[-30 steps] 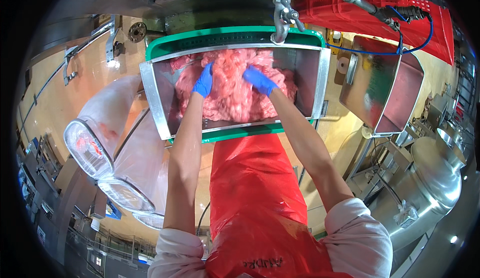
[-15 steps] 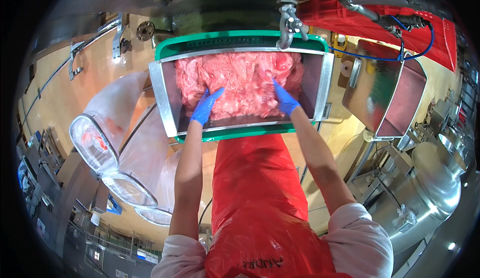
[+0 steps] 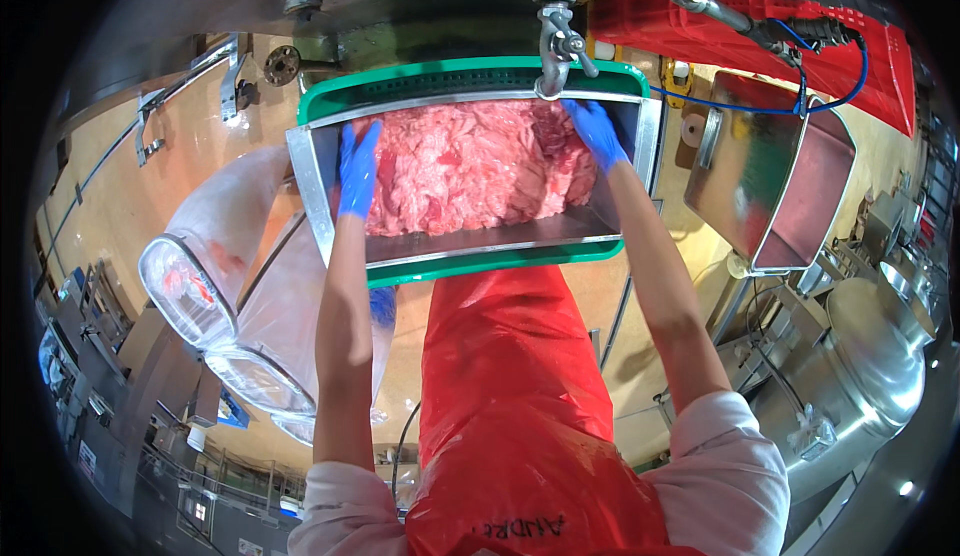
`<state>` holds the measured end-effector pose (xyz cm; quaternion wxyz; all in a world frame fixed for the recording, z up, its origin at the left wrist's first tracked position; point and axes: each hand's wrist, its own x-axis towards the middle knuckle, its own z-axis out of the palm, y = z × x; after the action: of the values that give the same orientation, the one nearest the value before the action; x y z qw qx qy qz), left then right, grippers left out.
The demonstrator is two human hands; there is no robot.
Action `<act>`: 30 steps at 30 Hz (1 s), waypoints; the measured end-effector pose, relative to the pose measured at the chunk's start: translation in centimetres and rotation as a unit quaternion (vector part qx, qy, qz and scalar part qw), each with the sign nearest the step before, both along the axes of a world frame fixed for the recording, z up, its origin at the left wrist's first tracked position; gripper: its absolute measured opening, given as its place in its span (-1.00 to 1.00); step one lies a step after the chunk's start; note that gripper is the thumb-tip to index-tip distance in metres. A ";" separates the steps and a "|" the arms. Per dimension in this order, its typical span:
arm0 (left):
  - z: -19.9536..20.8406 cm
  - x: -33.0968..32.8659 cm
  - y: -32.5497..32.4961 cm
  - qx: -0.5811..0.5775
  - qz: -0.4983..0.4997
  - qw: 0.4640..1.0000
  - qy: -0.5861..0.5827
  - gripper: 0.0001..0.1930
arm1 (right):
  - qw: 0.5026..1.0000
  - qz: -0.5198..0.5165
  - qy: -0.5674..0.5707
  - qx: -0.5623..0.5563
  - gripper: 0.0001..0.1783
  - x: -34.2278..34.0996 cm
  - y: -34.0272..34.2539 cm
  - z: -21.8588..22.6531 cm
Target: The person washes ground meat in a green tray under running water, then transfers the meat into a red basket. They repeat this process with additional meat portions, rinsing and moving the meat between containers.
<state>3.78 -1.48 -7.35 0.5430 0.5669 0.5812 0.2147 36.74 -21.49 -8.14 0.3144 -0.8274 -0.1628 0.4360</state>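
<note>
A mass of pale pink raw meat (image 3: pixel 460 171) fills much of a rectangular metal tub (image 3: pixel 480 245), with bare metal showing along its near side and at its ends. My left hand (image 3: pixel 358 168), in a blue glove, rests at the left end of the meat, fingers stretched toward the far side. At the far right corner of the meat lies my right hand (image 3: pixel 597 136), also blue-gloved, fingers extended against its edge; their tips are partly hidden. Around the metal tub shows a green crate (image 3: pixel 400 84).
A metal tap (image 3: pixel 555 51) hangs over the tub's far rim. At right stand a tilted metal bin (image 3: pixel 745 166) and a rounded steel vessel (image 3: pixel 870 356). Clear plastic-lined bags (image 3: pixel 235 196) stand at left. Red crates (image 3: pixel 650 26) are at the far right, near a blue hose (image 3: pixel 860 81).
My hands have moved apart and farther from me, from the near middle of the meat to its left end and far right corner. The meat's heap looks shifted and flatter.
</note>
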 end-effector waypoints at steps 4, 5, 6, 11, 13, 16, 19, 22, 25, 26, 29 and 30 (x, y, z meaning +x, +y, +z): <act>-3.4 3.6 -1.1 -0.113 -0.071 0.987 -0.085 -0.51 | 0.977 0.089 -0.022 -0.191 -0.44 -6.3 7.1 0.5; -3.5 4.3 -2.3 -0.157 -0.094 0.979 -0.089 -0.51 | 0.991 0.036 0.088 -0.090 -0.48 -8.4 7.4 -0.2; -3.2 5.2 -3.2 -0.195 -0.115 0.969 -0.095 -0.51 | 0.981 -0.017 0.191 0.018 -0.53 -10.0 7.3 -0.9; 1.3 5.5 -5.1 -0.215 -0.397 0.889 0.074 -0.58 | 0.884 0.467 -0.001 0.010 -0.72 -11.9 0.7 -0.7; 6.4 3.2 -6.7 -0.070 -0.554 0.801 0.217 -0.62 | 0.907 0.418 -0.006 0.047 -0.74 -12.1 -1.9 7.1; 7.9 -3.7 -9.6 0.210 -0.450 0.867 0.054 -0.70 | 0.962 0.206 0.124 0.129 -0.74 -8.5 -7.8 9.4; 13.8 -6.6 -6.0 0.142 -0.283 0.937 0.146 -0.77 | 0.997 -0.028 -0.019 0.067 -0.74 -2.4 -10.5 13.2; 13.4 -8.5 -1.6 0.150 -0.049 0.969 0.192 -0.75 | 0.978 -0.135 -0.153 0.043 -0.57 1.0 -11.6 11.3; 5.2 -13.6 0.4 0.042 0.050 0.960 0.271 -0.65 | 0.977 -0.138 -0.151 -0.060 -0.35 0.6 -9.8 6.7; 0.8 -16.4 -0.1 0.022 0.027 0.950 0.310 -0.62 | 0.977 -0.121 -0.143 -0.106 -0.27 0.2 -8.6 4.7; -4.3 -17.8 -0.1 0.036 -0.062 0.944 0.321 -0.50 | 0.982 -0.138 -0.102 -0.073 -0.24 -0.4 -11.2 6.4; -3.2 -17.3 -0.9 0.049 -0.058 0.950 0.302 -0.48 | 0.986 -0.127 -0.084 -0.072 -0.26 0.2 -12.0 7.1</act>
<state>-13.55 -2.35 -10.55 0.3252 0.6637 0.6730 0.0298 36.97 -33.49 -1.08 0.2921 -0.8953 -0.0505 0.3325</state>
